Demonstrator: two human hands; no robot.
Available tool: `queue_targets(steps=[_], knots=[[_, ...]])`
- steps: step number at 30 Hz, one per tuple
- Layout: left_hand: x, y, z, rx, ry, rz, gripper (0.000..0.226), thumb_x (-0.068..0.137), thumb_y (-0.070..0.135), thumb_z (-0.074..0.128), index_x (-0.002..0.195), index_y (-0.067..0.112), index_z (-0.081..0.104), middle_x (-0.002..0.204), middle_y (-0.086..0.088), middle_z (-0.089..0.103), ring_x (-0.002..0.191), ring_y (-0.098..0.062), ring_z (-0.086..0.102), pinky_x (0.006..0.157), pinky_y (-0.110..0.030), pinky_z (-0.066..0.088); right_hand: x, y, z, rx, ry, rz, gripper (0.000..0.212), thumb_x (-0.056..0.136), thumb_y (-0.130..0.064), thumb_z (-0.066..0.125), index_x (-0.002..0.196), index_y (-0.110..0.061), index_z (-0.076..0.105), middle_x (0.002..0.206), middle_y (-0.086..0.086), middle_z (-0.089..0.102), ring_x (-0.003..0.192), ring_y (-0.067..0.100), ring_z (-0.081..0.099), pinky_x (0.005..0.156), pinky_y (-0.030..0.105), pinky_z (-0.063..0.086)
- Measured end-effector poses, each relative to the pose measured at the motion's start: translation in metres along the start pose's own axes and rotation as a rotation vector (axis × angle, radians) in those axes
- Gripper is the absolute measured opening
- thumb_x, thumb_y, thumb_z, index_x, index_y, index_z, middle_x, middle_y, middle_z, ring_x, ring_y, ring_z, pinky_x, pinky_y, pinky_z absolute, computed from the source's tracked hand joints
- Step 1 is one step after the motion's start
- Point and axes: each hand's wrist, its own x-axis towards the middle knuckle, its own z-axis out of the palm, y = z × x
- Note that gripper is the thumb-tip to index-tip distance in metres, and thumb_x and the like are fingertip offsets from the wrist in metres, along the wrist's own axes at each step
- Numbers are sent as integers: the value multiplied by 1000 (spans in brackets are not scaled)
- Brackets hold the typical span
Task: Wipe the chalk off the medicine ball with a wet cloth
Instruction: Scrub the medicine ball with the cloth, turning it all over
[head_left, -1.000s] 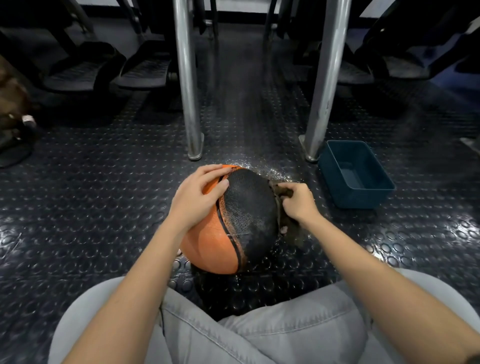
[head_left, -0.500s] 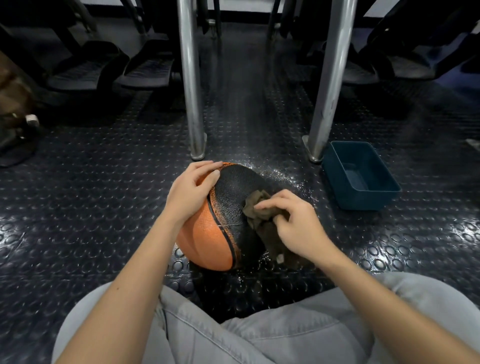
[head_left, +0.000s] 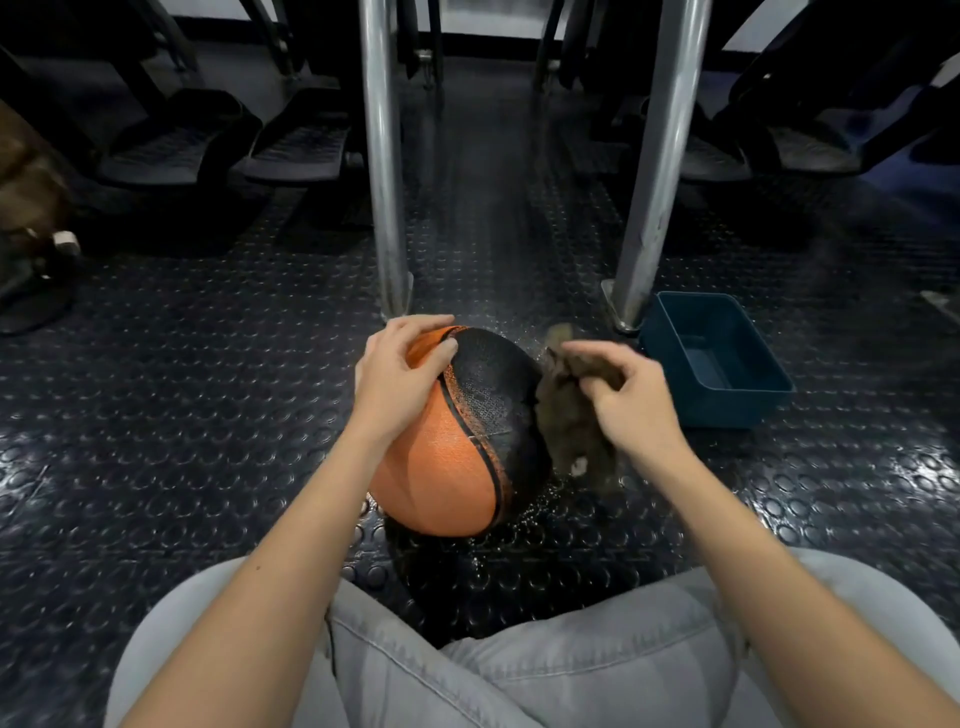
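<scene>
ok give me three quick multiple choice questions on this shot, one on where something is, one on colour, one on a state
1. Where is the blue tub relative to the medicine ball?
A. on the person's left of it
B. on the person's right of it
C. on top of it

2. Which colours is the ball?
A. green and white
B. all blue
C. orange and black

3. What is the right hand doing?
A. gripping the cloth by the ball's right side
B. lying empty on a knee
C. reaching into the tub

Answers:
1 B, the tub sits to the right, beyond the right hand.
2 C, an orange panel meets a black one at a seam.
3 A, its fingers are bunched on the brown cloth next to the ball.
</scene>
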Motion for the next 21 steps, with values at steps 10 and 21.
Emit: queue_targets(steps=[10, 21], knots=[[-10, -7, -23, 224, -656, 113, 96, 44, 72, 61, 129, 61, 19, 135, 46, 3, 133, 8, -11, 114, -42, -11, -25, 3, 28, -290, -25, -149, 38, 83, 7, 48, 110, -12, 67, 97, 1, 51, 94, 17, 52, 89, 28, 43], [-12, -2, -12, 227, -532, 65, 94, 45, 76, 53, 131, 55, 21, 150, 27, 14, 145, -6, -5, 114, -45, -7, -6, 6, 26, -418, -102, -142, 41, 86, 9, 42, 118, -5, 62, 106, 9, 50, 103, 28, 50, 94, 43, 43]])
